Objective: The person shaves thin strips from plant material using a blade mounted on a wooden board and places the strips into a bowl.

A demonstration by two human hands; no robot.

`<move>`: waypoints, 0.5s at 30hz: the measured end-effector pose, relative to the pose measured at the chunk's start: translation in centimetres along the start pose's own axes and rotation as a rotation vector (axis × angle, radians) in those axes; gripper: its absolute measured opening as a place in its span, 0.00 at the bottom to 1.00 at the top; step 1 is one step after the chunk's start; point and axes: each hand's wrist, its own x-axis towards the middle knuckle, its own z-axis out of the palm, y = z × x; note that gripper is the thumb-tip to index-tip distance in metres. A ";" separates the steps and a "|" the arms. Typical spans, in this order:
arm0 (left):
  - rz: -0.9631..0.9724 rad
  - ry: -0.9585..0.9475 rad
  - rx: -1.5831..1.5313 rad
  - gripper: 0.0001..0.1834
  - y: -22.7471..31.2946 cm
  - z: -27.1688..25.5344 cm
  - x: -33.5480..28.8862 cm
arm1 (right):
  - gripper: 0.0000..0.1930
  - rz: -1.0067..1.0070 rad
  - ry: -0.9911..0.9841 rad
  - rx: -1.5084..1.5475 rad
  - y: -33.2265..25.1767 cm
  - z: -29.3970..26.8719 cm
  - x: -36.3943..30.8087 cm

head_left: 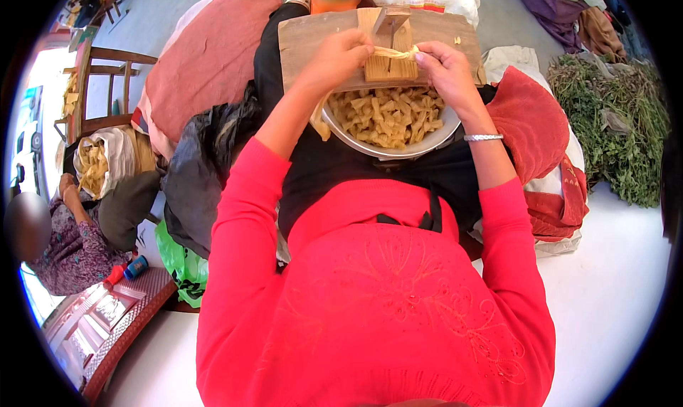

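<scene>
A pale yellow strip (391,53) is stretched between my hands, with a knot-like lump at its right end. My left hand (343,57) is closed on the strip, and a loose length hangs below that wrist. At the lump, my right hand (447,69) pinches the other end. Just behind the strip, a thin upright metal blade (392,24) stands on a wooden block (375,70), which sits on a wide wooden board (313,48). Under the board's near edge is a metal basin (388,151), heaped with short yellow knotted pieces (388,115).
Around me are a black plastic bag (206,168), a pink cloth-covered bundle (213,62), red cloth (526,122) and a pile of green plants (605,115). Another person (71,236) sits at left, beside a sack of yellow strips (117,161) and a wooden chair (107,55).
</scene>
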 end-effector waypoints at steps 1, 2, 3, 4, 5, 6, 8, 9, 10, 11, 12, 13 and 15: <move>0.064 0.085 0.149 0.06 -1.0 0.0 0.2 | 0.08 -0.085 0.020 -0.163 0.6 0.3 0.2; 0.128 0.169 0.298 0.06 -2.8 0.0 0.7 | 0.08 -0.171 0.041 -0.325 1.1 0.5 0.1; 0.202 0.252 0.448 0.06 -2.8 0.0 1.0 | 0.08 -0.152 0.060 -0.294 1.3 0.2 0.0; 0.194 0.246 0.451 0.06 -2.9 -0.5 0.9 | 0.08 -0.133 0.079 -0.263 1.4 -0.1 -0.4; 0.186 0.239 0.453 0.06 -3.1 -1.2 0.3 | 0.08 -0.113 0.097 -0.231 1.4 -0.2 -0.7; 0.169 0.223 0.452 0.06 -2.9 -1.2 -0.7 | 0.08 -0.248 0.113 -0.359 1.3 -0.3 -1.3; 0.032 0.138 0.175 0.05 -1.6 0.0 -3.1 | 0.09 -0.517 0.139 -0.613 0.1 -0.3 -2.3; -0.035 0.101 0.037 0.05 -0.8 0.7 -4.1 | 0.09 -0.606 0.206 -0.656 -0.9 0.0 -2.6; -0.091 0.063 -0.084 0.04 -0.5 1.6 -4.9 | 0.09 -0.689 0.266 -0.696 -2.0 0.7 -2.9; -0.147 0.026 -0.206 0.04 -0.2 2.9 -5.4 | 0.09 -0.772 0.327 -0.735 -2.7 1.5 -3.3; -0.200 -0.008 -0.329 0.04 0.1 4.0 -6.0 | 0.08 -0.728 0.247 -0.716 -3.3 2.5 -3.8; -0.197 -0.016 -0.480 0.05 0.5 5.3 -6.3 | 0.07 -0.681 0.174 -0.703 -3.7 3.2 -4.2; -0.260 -0.144 -0.722 0.07 1.4 6.2 -7.1 | 0.10 -0.601 0.064 -0.699 -3.1 3.1 -4.4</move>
